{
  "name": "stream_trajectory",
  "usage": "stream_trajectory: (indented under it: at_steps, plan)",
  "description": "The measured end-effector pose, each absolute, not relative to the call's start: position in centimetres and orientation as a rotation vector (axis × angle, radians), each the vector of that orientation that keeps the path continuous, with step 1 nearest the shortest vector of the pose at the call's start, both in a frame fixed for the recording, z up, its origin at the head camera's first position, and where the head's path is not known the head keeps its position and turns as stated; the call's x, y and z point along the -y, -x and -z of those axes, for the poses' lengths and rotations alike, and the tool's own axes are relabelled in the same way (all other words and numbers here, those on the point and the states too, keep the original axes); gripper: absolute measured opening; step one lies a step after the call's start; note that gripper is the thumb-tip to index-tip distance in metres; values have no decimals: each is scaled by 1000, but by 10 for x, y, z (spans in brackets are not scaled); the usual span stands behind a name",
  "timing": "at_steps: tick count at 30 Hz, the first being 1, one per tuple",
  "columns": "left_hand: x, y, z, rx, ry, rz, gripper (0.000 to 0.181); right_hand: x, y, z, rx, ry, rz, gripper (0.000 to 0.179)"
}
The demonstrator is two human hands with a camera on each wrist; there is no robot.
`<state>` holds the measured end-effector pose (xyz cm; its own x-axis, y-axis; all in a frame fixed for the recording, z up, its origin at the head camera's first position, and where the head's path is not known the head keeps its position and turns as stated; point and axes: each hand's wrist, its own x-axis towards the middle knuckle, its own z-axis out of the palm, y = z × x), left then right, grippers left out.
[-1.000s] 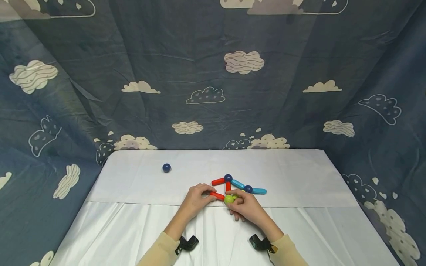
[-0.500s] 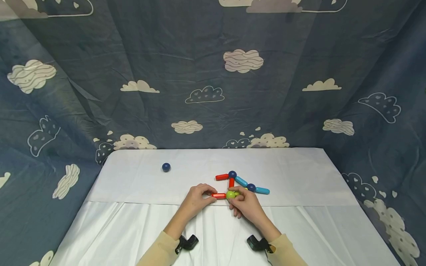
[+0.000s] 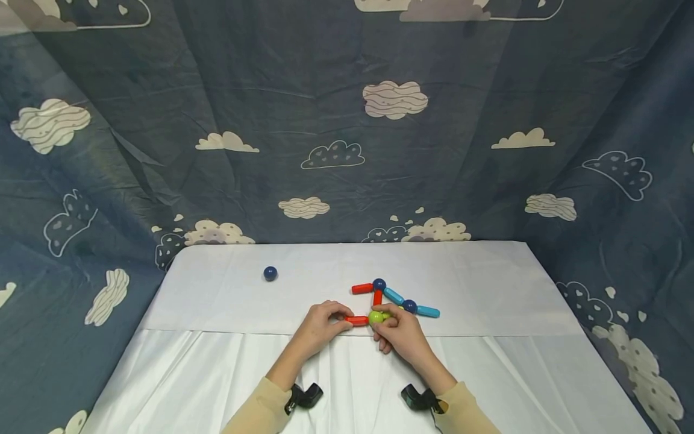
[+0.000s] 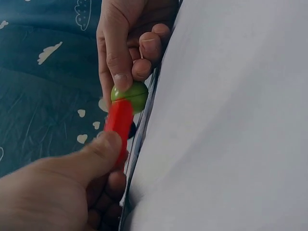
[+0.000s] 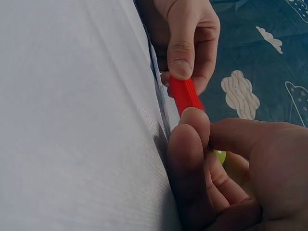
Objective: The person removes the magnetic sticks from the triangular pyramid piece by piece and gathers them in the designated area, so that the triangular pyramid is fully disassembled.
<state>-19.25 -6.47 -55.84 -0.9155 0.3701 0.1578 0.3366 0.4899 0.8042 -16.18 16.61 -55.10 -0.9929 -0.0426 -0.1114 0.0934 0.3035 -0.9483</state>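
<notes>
Starting left: one loose, glossy navy-blue ball (image 3: 270,273), parked towards the back edge of the white-cloth-covered table (image 3: 499,289), left of centre and well apart from the rest. Probably left there to be out of the way.

Next, by the near edge, the left hand (image 3: 325,322), with thumb and fingers pinched on the outer end of a bright red stick (image 3: 358,320). Likely held out there to leave the inner end free against the shiny lime-green ball (image 3: 375,317). Ridged along its length in the right wrist view, plasticky in look.

Farther back, a second red stick (image 3: 362,289) pointing left from a second navy ball (image 3: 379,284), plus a third red stick (image 3: 377,298) running from there towards the green one.

Then the right hand (image 3: 403,331), clamped at the green ball, with the thumb tip right on it, just above a fine seam in the left wrist view. Seems like a steadying hold. Also a yellow-green bit (image 3: 386,315) peeking out by the fingers; can't tell its shape.

Towards the table's right edge, a rounded sky-blue stick (image 3: 393,295) slanting to a third navy ball (image 3: 409,306), then another sky-blue stick (image 3: 428,311) with its far end free.
</notes>
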Motion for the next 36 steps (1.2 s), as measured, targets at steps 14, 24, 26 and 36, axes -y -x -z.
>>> stream_trajectory:
  at_steps: [14,24,26,36]
  plan:
    - [93,215,548,-2813,-429,-1543,17,-166,163,551,-2429,-91,1844,40]
    - [120,252,555,-2900,-252,-1526,20,-165,160,554,-2405,-101,1844,41]
    - [121,255,557,-2908,-238,-1534,20,-165,160,555,-2404,-98,1848,41]
    - [117,263,559,-2960,-246,-1522,20,-165,160,551,-2432,-94,1829,40]
